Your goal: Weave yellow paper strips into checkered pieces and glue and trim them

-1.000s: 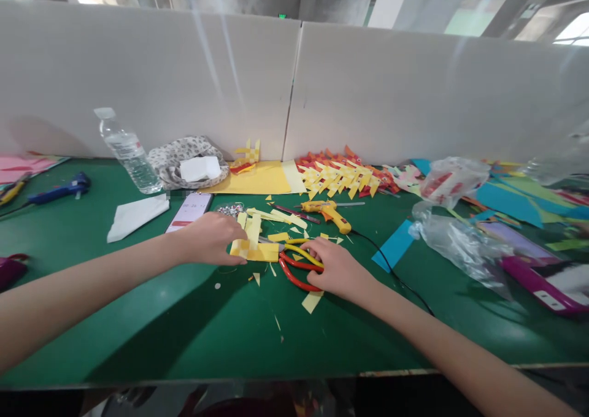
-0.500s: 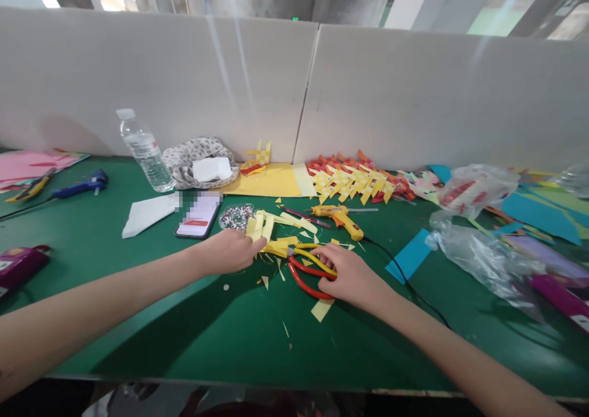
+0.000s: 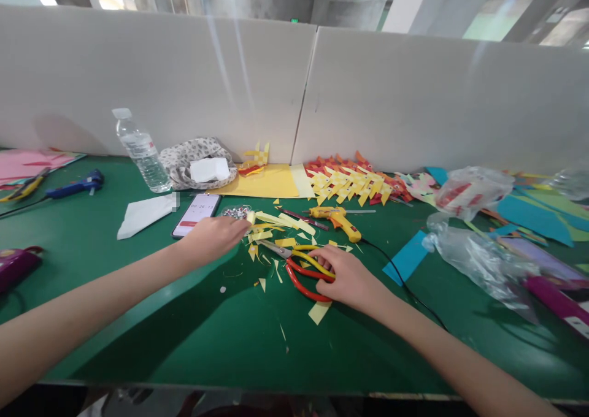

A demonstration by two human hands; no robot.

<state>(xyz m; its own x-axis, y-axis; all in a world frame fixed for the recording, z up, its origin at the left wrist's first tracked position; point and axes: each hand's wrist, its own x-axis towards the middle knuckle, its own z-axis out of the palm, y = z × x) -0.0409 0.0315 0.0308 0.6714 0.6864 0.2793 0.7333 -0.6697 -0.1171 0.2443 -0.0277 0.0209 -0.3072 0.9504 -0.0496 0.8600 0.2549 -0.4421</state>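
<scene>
My right hand (image 3: 348,274) is closed around the handles of a pair of scissors (image 3: 301,287), one handle yellow and one red. Their metal blades point left, slightly parted, above the table. Just beyond the tips, my left hand (image 3: 216,235) pinches a pale yellow paper piece (image 3: 251,217); most of it is hidden behind the fingers. Yellow paper strips (image 3: 271,218) and small offcuts lie around the blades. Behind the left fingers, a clear dish of small beads or googly eyes (image 3: 238,211) is partly covered.
A yellow glue gun (image 3: 338,216) with a black cord lies beyond the scissors. At the back are folded yellow paper fish (image 3: 352,184) and yellow sheets (image 3: 269,181). A phone (image 3: 197,211) and water bottle (image 3: 143,153) stand left; plastic bags (image 3: 478,257) lie right.
My left hand has drawn back left and slightly up, taking the yellow paper away from the scissor blades, which now show bare. The right hand with the scissors has hardly moved.
</scene>
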